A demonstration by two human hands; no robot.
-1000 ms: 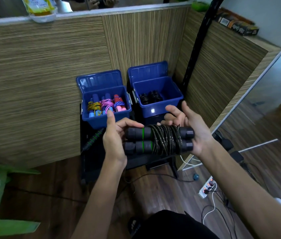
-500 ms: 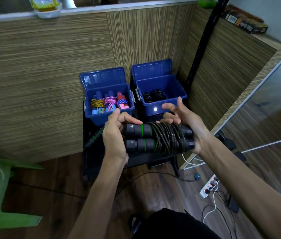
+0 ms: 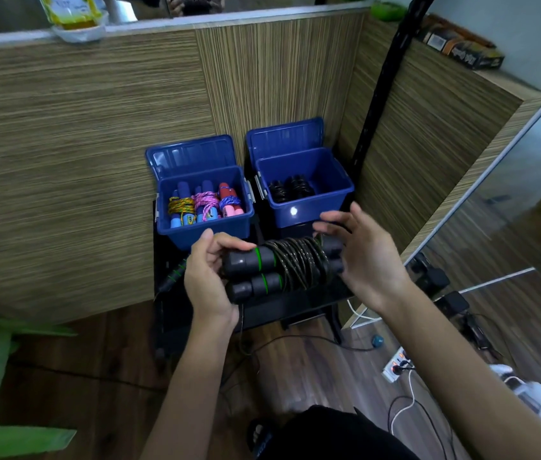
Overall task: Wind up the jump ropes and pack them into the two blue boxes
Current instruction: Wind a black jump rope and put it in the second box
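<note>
Lifted slightly nearer the two open blue plastic boxes, the wound black rope bundle with green-banded handles (image 3: pixel 280 267) looks ready to pack. Left hand (image 3: pixel 207 277) grips its handle ends; right hand (image 3: pixel 363 260) cups the other end, fingers loosening. Left box (image 3: pixel 204 232) holds three coloured ropes; right box (image 3: pixel 312 215) holds two black bundles.

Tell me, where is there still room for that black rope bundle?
The right blue box has bare floor right of the black ropes lying at its left wall. The left blue box is crowded with three colourful ropes side by side.
</note>
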